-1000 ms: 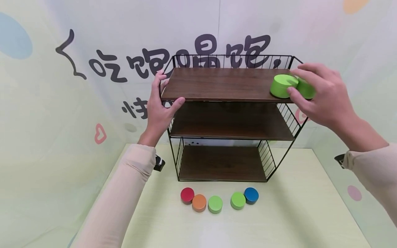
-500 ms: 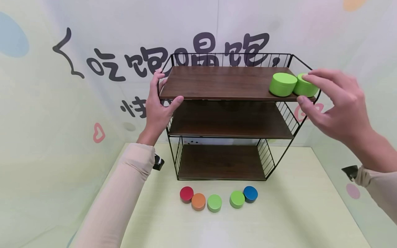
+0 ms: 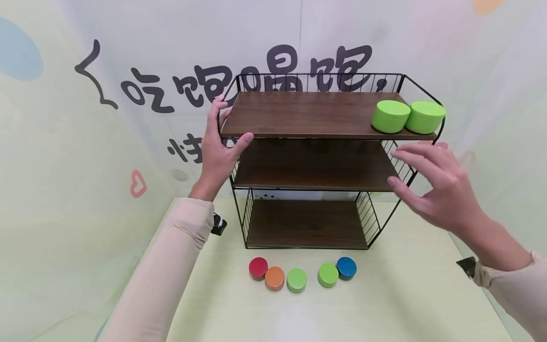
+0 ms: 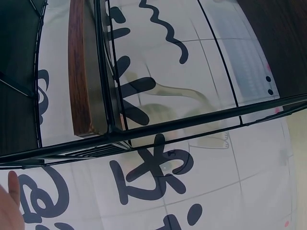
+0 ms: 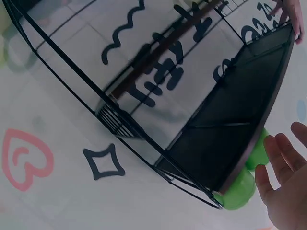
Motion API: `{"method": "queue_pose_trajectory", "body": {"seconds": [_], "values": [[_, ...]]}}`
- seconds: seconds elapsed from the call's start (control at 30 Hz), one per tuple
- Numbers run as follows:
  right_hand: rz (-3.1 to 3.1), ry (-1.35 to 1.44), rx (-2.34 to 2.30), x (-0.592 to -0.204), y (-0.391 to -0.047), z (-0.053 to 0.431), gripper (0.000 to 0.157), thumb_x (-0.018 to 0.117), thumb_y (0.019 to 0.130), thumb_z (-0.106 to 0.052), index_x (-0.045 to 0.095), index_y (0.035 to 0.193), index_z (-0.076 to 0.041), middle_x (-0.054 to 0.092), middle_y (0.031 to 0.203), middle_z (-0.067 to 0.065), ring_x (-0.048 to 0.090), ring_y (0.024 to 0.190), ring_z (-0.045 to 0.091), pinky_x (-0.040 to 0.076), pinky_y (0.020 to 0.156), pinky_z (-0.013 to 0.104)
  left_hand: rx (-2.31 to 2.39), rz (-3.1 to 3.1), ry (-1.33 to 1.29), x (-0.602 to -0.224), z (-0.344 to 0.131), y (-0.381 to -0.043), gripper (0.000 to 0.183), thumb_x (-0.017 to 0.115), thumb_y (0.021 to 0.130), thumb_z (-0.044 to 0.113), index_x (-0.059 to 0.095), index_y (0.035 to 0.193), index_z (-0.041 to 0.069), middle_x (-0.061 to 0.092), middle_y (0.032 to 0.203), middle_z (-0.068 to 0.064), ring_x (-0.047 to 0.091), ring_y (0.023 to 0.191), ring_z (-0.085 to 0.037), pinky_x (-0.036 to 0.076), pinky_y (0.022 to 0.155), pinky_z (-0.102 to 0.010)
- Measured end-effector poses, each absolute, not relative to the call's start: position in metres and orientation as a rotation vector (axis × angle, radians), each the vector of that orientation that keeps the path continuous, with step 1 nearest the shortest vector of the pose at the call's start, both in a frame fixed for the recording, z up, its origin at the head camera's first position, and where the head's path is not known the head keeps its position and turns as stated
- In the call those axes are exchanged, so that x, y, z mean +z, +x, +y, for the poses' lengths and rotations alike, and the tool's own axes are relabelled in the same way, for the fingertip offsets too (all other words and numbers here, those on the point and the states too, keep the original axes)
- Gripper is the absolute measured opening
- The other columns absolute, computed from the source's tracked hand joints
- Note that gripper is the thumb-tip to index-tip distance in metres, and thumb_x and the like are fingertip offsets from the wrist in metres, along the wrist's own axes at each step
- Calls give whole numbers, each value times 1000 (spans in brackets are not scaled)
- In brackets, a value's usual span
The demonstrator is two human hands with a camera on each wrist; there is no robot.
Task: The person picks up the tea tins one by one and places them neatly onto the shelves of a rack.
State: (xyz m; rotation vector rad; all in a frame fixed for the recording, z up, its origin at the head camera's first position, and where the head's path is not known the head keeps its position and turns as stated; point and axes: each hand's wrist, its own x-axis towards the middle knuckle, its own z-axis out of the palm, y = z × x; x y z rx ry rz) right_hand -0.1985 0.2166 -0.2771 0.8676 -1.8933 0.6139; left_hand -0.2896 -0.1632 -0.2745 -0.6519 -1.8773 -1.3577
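Observation:
A three-tier rack (image 3: pixel 314 189) with dark wood boards and black wire sides stands on the table. My left hand (image 3: pixel 217 149) grips the left side of its top tier, thumb along the front edge and fingers round the wire. Two green round tins (image 3: pixel 425 117) sit side by side at the right end of the top board. Below them, in front of the rack's right side, my right hand (image 3: pixel 444 187) hangs in the air with fingers and thumb apart, holding nothing. In the right wrist view the fingers (image 5: pixel 283 148) appear beside the tins and the top board.
In front of the rack, a red tin (image 3: pixel 258 268), an orange tin (image 3: pixel 275 279), a light green tin (image 3: pixel 297 280), a green tin (image 3: pixel 328 275) and a blue tin (image 3: pixel 346 269) stand on the pale table (image 3: pixel 239 313). A printed curtain (image 3: pixel 141 42) hangs behind.
My right hand has let go of the right-hand green tin on the top board, then drawn back and lowered. The left hand keeps its grip on the rack.

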Motion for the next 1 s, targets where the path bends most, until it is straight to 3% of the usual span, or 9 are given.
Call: {"method": "queue_pose_trajectory", "body": {"seconds": [0.23, 0.43, 0.67, 0.87, 1.0], "values": [[-2028, 906, 583, -318, -197, 219, 57, 58, 95, -50, 71, 113, 3, 68, 111, 20, 61, 102, 37, 32, 104, 21, -1342, -1882, -641, -278, -165, -294, 76, 78, 85, 39, 39, 139, 2, 37, 156, -2, 49, 135, -23, 40, 99, -29], [-2091, 914, 589, -354, -196, 216, 57, 56, 96, -51, 71, 115, 0, 69, 110, 17, 63, 99, 35, 33, 101, 21, -1346, -1874, -648, -278, -164, -292, 76, 77, 85, 40, 39, 139, 1, 37, 156, -5, 49, 135, -25, 41, 98, -29], [-2191, 897, 580, -378, -191, 212, 59, 51, 98, -56, 71, 116, -4, 69, 113, 14, 62, 105, 33, 44, 87, 48, -1344, -1864, -658, -274, -162, -289, 82, 75, 84, 51, 39, 138, 0, 37, 156, -7, 49, 135, -28, 40, 99, -28], [-2239, 886, 607, -397, -189, 210, 60, 50, 97, -57, 70, 117, -4, 68, 116, 13, 62, 106, 32, 45, 86, 50, -1337, -1866, -652, -277, -164, -294, 81, 75, 84, 50, 39, 138, 1, 37, 157, -4, 49, 135, -25, 40, 99, -29], [-2268, 891, 627, -413, -189, 209, 53, 59, 95, -51, 70, 118, -5, 68, 117, 12, 61, 107, 32, 46, 85, 50, -1342, -1862, -657, -277, -164, -293, 80, 76, 85, 48, 39, 138, 1, 37, 157, -7, 48, 135, -26, 40, 98, -29]]}}
